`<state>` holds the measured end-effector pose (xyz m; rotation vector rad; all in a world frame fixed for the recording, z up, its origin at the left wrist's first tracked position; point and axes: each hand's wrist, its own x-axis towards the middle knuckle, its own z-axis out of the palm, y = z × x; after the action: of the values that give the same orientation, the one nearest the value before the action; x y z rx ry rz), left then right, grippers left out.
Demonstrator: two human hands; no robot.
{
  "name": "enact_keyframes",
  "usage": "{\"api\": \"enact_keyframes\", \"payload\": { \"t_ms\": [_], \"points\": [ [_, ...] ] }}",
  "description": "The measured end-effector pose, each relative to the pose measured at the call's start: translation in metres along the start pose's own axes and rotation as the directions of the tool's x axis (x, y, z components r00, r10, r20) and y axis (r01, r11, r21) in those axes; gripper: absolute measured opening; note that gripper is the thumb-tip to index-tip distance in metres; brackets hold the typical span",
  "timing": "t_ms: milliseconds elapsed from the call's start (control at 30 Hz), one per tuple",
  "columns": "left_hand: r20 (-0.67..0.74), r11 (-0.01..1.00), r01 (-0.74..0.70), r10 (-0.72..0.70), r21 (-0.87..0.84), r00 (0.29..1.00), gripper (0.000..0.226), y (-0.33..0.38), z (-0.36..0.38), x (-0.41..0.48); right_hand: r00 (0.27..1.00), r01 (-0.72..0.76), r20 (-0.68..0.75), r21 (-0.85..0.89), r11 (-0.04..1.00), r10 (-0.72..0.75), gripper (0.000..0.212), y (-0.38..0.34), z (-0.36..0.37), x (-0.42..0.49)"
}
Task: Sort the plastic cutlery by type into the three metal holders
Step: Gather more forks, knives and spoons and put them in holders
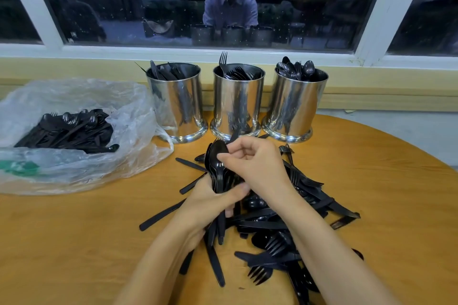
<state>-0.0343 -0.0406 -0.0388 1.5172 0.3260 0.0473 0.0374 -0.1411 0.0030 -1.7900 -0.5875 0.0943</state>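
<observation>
While a bundle of spoons [218, 176] is held upright just in front of the middle holder [238, 104], everything is laid out on a wooden table [74, 230]. Far to the left of the middle holder, a clear plastic bag [74, 91] is spread open, and mixed black cutlery [67, 131] is heaped inside it. Just left of the middle holder, the left holder [177, 106] is filled with knives. In front of the middle holder and slightly left, the left hand [210, 202] is wrapped round the handles of the bundle, fingers and thumb curled tight. The middle holder itself is filled with forks, one raised above the rest. Directly in front of it, the bowl end of the bundle is pinched by the right hand [252, 166] between thumb and curled fingers. Just right of the middle holder, the right holder [295, 106] is packed with spoons, bowls up. In front and to the right, a loose pile [285, 225] of forks, knives and spoons is scattered beneath both forearms.
</observation>
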Motion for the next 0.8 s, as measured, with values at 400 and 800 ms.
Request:
{"api": "enact_keyframes", "payload": {
  "t_ms": [400,800],
  "points": [
    [-0.207,0.958,-0.161,0.112,-0.237,0.972,0.034,0.001,-0.017,0.004,0.972,0.031,-0.218,-0.273,0.961,-0.094,0.008,0.038,-0.055,0.023],
    [-0.283,0.951,-0.156,0.078,-0.266,0.956,0.032,-0.003,-0.016,0.006,1.000,0.019,0.003,-0.559,0.829,-0.020,0.011,0.086,-0.047,0.028]
  ]
}}
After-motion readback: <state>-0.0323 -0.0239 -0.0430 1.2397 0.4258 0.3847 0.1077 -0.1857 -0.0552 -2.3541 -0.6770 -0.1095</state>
